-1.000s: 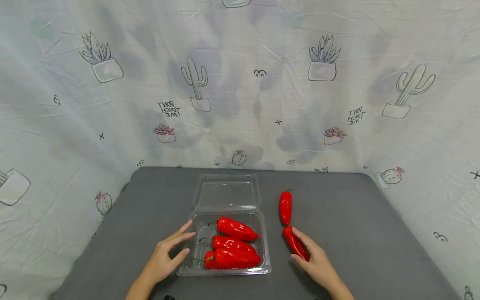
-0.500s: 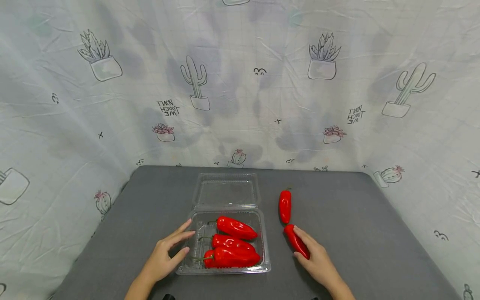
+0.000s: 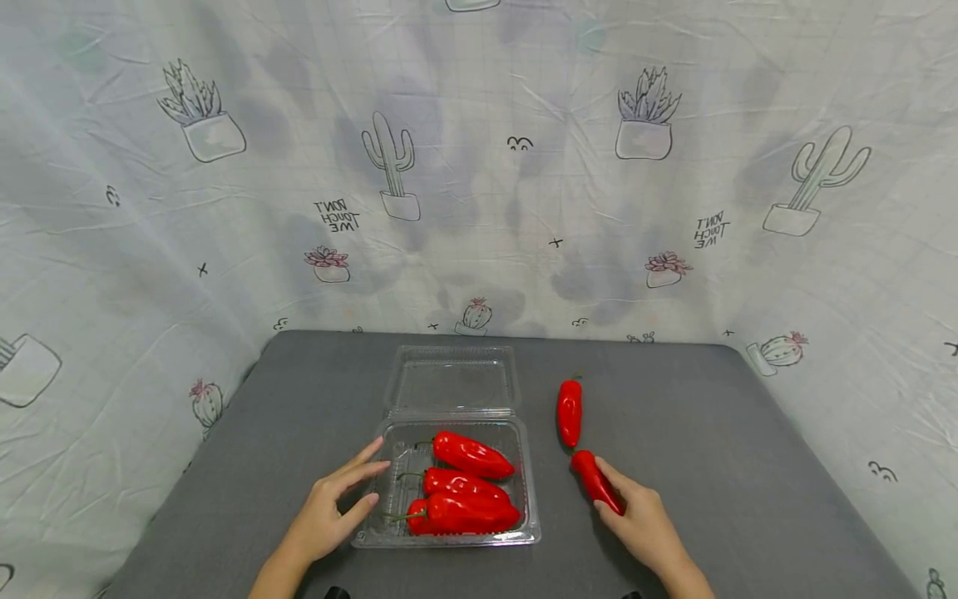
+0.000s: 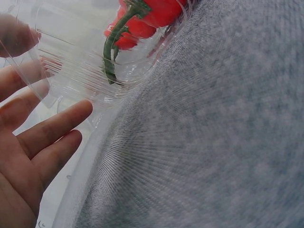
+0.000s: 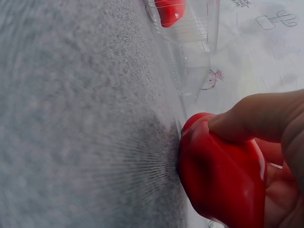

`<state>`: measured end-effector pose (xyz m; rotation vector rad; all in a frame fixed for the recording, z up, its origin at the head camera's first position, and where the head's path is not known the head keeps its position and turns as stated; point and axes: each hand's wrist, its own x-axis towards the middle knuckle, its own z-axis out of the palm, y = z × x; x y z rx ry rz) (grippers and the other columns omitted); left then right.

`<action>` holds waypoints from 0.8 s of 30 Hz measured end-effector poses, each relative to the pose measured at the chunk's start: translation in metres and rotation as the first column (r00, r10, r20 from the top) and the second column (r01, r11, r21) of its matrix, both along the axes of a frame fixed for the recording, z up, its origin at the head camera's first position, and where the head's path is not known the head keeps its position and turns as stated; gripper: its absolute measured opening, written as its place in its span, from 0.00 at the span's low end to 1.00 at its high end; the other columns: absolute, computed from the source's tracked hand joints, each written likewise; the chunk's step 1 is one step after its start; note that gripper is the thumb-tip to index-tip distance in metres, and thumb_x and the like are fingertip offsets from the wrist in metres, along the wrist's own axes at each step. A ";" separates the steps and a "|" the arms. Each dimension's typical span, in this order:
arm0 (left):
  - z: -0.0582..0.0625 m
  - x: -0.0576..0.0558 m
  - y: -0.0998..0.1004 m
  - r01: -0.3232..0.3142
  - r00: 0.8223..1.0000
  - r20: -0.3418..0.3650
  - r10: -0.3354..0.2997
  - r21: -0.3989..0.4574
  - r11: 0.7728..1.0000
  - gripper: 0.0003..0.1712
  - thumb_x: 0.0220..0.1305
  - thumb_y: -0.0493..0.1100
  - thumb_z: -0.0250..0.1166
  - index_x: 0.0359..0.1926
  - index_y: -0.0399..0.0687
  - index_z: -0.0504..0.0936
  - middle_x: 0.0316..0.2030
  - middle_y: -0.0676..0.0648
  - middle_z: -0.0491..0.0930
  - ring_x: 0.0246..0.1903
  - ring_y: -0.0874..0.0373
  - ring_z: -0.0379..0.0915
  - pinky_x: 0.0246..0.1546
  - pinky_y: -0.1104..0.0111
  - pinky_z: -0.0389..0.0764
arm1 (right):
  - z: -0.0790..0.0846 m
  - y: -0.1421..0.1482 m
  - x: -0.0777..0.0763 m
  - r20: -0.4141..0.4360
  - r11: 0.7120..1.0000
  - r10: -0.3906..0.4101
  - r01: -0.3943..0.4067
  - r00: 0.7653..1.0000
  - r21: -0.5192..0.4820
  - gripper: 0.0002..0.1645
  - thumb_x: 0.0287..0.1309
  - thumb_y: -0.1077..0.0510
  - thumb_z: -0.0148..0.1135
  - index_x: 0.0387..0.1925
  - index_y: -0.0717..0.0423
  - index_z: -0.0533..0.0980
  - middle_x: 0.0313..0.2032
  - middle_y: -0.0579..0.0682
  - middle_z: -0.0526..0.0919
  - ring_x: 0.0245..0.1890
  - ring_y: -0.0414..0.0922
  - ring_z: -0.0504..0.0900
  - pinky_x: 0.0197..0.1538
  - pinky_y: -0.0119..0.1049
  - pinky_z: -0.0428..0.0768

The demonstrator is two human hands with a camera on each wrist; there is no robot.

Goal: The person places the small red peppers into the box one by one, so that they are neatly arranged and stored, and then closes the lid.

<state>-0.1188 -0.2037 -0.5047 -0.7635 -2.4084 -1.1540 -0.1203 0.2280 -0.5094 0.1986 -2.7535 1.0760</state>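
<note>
My right hand (image 3: 642, 524) grips a red pepper (image 3: 595, 479) on the right of the grey table, thumb on one side and fingers on the other. In the right wrist view the thumb presses that glossy pepper (image 5: 221, 178), which is at the table surface. My left hand (image 3: 322, 517) is at the left side of a clear plastic clamshell box (image 3: 534, 499), its fingers spread and relaxed. The left wrist view shows its fingertips (image 4: 78, 114) close to the box's ribbed wall; contact is hard to tell. Several red peppers (image 3: 473, 514) with green stems lie inside the box.
Another red pepper (image 3: 570, 414) lies on the table (image 3: 674, 416) just beyond the held one. The box's clear lid (image 3: 455, 384) is folded back flat behind it. A pale cactus-print curtain (image 3: 479, 208) surrounds the table's back and sides.
My right thumb and fingers have closed on the pepper, and the hand has shifted slightly right. The pepper has turned a little, showing its stem end. The left hand stays in place.
</note>
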 end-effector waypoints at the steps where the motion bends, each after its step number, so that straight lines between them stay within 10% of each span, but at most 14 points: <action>1: 0.005 0.002 0.002 -0.002 1.000 -0.001 0.002 0.001 1.000 0.26 0.53 0.28 0.66 0.55 0.43 0.79 0.62 0.32 0.69 0.57 0.53 0.73 0.46 0.69 0.80 | 0.000 0.000 0.000 0.017 1.000 -0.011 0.011 1.000 -0.014 0.35 0.45 0.66 0.69 0.60 0.56 0.73 0.47 0.56 0.84 0.27 0.36 0.74 0.25 0.27 0.73; 24: -0.012 -0.005 -0.005 0.006 1.000 0.012 -0.005 -0.009 1.000 0.25 0.55 0.30 0.66 0.56 0.42 0.78 0.65 0.37 0.67 0.58 0.53 0.72 0.46 0.68 0.80 | 0.005 -0.003 0.001 0.020 0.980 0.014 -0.009 1.000 -0.197 0.30 0.49 0.61 0.71 0.57 0.56 0.76 0.48 0.56 0.83 0.43 0.45 0.83 0.37 0.26 0.81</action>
